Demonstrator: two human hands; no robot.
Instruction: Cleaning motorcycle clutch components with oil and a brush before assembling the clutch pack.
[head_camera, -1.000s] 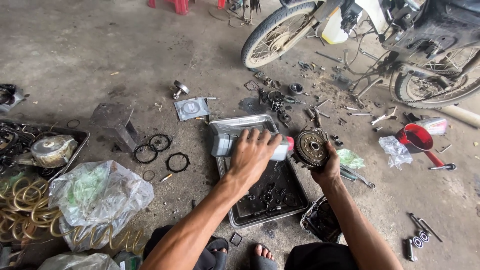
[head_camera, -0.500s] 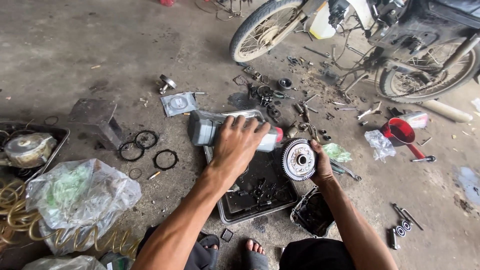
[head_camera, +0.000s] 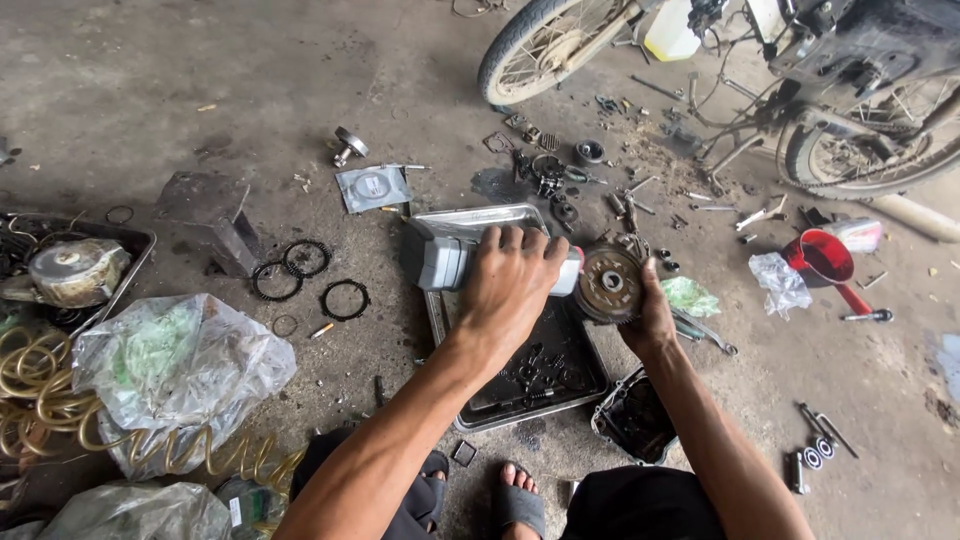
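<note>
My left hand (head_camera: 512, 282) grips a grey plastic oil bottle (head_camera: 440, 254), tipped on its side with its red-capped neck pointing at a round, rusty clutch assembly (head_camera: 607, 285). My right hand (head_camera: 650, 312) holds that disc upright from behind, over the right end of a shallow metal tray (head_camera: 452, 219). The tray's dark oily bottom (head_camera: 530, 365) holds several small bolts and parts. Whether oil is flowing I cannot make out.
Black clutch rings (head_camera: 305, 258) lie left of the tray beside a grey block (head_camera: 215, 205). Plastic bags (head_camera: 175, 365), coiled hose (head_camera: 40, 365) and another parts tray (head_camera: 130, 240) sit at left. A red funnel (head_camera: 825, 258), engine cover (head_camera: 630, 415) and motorcycle (head_camera: 800, 80) stand at right.
The view has shifted, so tray and hands sit lower in frame. Both hands keep their hold; the bottle's neck has stayed against the disc.
</note>
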